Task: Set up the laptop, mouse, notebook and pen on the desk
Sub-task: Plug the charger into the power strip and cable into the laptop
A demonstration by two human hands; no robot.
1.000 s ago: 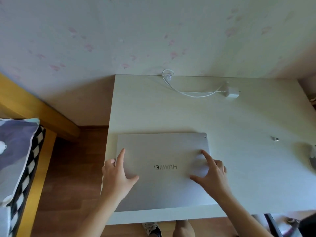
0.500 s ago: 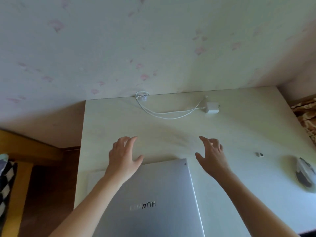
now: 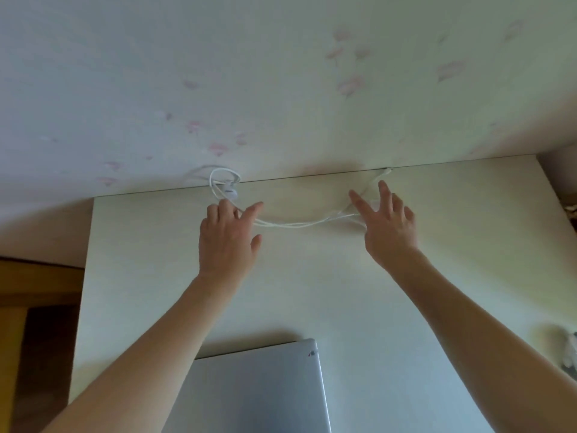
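Step in hand, by my reading: gathering the white charger cable (image 3: 293, 225) at the back of the surface (image 3: 452, 260) to power the laptop (image 3: 259, 392). Advice: pinching the cord near its ends, lifting rather than dragging, keeping the loop by the wall untangled. Both arms are stretching forward, palms down. Left hand (image 3: 229, 240) is hovering over the cable's left end, grip open, fingers spread. Right hand (image 3: 387, 226) is splaying over the right end, open, holding nothing. Laptop is lying closed at the near edge. Mouse, notebook, pen not identifiable.
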